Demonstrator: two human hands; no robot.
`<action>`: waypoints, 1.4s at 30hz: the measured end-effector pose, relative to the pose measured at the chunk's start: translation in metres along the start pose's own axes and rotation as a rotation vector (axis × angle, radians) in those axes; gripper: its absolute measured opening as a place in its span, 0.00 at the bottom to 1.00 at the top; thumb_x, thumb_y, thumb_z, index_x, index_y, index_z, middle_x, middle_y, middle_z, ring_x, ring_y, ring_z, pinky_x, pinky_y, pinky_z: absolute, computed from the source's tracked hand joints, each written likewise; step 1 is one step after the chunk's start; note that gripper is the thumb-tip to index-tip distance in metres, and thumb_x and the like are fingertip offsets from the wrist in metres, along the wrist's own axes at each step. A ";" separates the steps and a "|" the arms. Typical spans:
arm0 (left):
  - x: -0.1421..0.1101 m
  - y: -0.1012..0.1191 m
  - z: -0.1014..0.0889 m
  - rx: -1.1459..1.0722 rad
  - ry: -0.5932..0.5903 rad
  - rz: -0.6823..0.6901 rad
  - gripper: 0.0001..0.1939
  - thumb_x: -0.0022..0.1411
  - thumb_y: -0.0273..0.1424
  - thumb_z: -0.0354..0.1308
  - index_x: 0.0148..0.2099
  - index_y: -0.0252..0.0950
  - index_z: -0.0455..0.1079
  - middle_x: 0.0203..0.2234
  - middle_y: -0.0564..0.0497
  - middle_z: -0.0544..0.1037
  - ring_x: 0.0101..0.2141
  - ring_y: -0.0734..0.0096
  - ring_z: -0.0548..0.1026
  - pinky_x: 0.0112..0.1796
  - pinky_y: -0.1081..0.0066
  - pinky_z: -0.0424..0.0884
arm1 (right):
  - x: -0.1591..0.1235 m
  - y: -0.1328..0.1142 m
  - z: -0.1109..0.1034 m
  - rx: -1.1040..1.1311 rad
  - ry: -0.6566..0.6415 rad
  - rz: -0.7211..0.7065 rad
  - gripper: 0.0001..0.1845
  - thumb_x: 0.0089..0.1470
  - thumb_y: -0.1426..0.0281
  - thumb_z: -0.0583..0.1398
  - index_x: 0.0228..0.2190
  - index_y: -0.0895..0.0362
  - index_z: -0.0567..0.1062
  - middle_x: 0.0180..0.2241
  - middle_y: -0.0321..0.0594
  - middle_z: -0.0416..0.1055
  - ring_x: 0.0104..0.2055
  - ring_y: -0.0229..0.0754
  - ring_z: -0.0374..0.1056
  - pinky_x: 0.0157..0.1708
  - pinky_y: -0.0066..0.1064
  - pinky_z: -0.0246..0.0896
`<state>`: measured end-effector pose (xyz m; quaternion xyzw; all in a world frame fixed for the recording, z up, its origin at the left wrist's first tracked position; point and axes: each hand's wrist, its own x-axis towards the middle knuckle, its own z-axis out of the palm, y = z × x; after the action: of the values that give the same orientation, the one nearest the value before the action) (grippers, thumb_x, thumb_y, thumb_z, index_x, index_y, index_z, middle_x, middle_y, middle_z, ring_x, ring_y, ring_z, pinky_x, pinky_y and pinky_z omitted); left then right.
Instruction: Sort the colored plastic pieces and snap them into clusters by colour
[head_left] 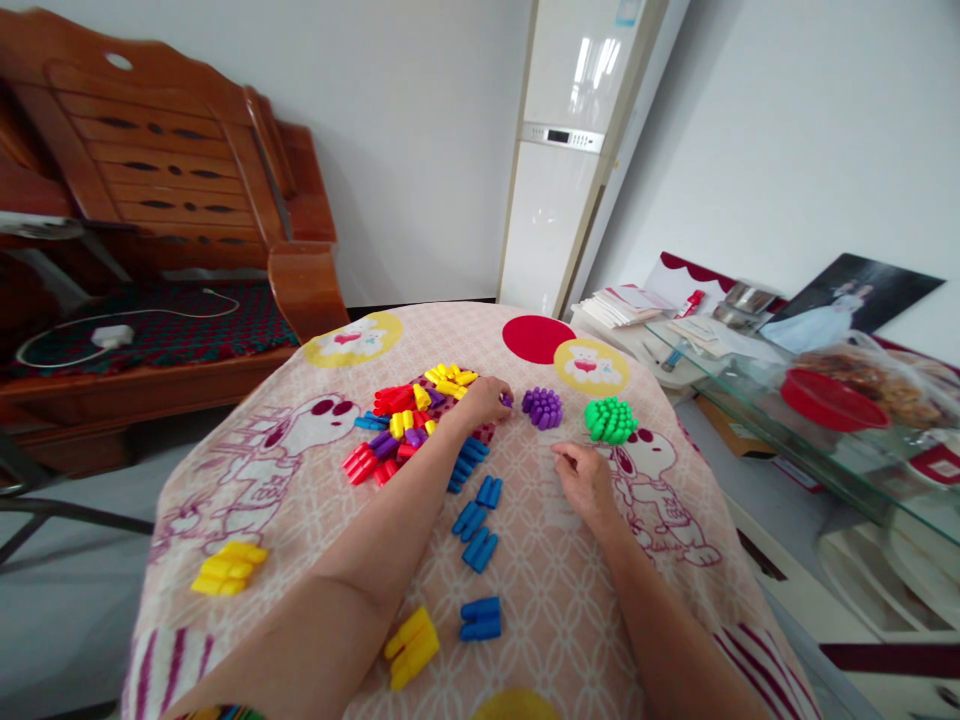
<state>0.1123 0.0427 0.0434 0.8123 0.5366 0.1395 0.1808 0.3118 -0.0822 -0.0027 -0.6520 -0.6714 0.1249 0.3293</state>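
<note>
While the left hand (484, 400) reaches over the far part of the cloth-covered counter (555, 590), its fingers pinch a purple piece (507, 401), mostly hidden by the fingertips. Position: between the mixed pile (409, 422) and the purple cluster (542, 408), just beside the cluster, no contact visible. Right hand (589, 480) is nearer the body, just short of the green cluster (611, 420); fingers loosely curled. Whether they grasp anything, I cannot tell.

Handling notes, my judgement: a light fingertip grip on the sides suits something this small; squeezing hard could make it slip out. Wrist is best carried high, as the left forearm passes over the edge of the pile and close to the blue pieces (480, 520); a low sweep could scatter them. Purple cluster looks tightly packed, knobs outward. Any contact with it seems safest slow and from above, since a sideways nudge might spread it. Right hand is well placed to steady its near side. Gap between purple and green clusters is narrow but clear; worth preserving. More purple shows in the pile, wedged among red and yellow, so neighbours may shift if fingers dig there.
</note>
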 end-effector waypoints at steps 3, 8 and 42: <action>0.002 0.002 0.005 0.020 0.127 -0.011 0.14 0.54 0.27 0.63 0.45 0.34 0.78 0.36 0.48 0.82 0.39 0.65 0.79 0.43 0.71 0.72 | 0.000 0.001 0.000 0.004 0.004 -0.004 0.17 0.53 0.70 0.55 0.38 0.54 0.83 0.34 0.42 0.81 0.34 0.43 0.74 0.39 0.32 0.66; 0.005 0.007 0.014 -0.002 0.138 -0.001 0.18 0.57 0.25 0.60 0.51 0.30 0.75 0.39 0.44 0.82 0.40 0.65 0.79 0.44 0.71 0.73 | -0.001 0.000 0.000 0.001 0.001 0.005 0.17 0.52 0.71 0.55 0.37 0.55 0.83 0.34 0.43 0.81 0.34 0.43 0.74 0.39 0.32 0.66; -0.029 -0.067 -0.060 0.276 0.060 -0.321 0.18 0.48 0.27 0.68 0.44 0.33 0.75 0.41 0.41 0.79 0.43 0.56 0.76 0.41 0.66 0.72 | 0.000 0.003 0.002 0.011 0.018 -0.028 0.17 0.52 0.71 0.55 0.37 0.56 0.83 0.33 0.44 0.81 0.34 0.44 0.74 0.40 0.33 0.66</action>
<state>0.0213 0.0489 0.0663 0.7289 0.6783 0.0583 0.0717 0.3135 -0.0815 -0.0059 -0.6418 -0.6769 0.1179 0.3407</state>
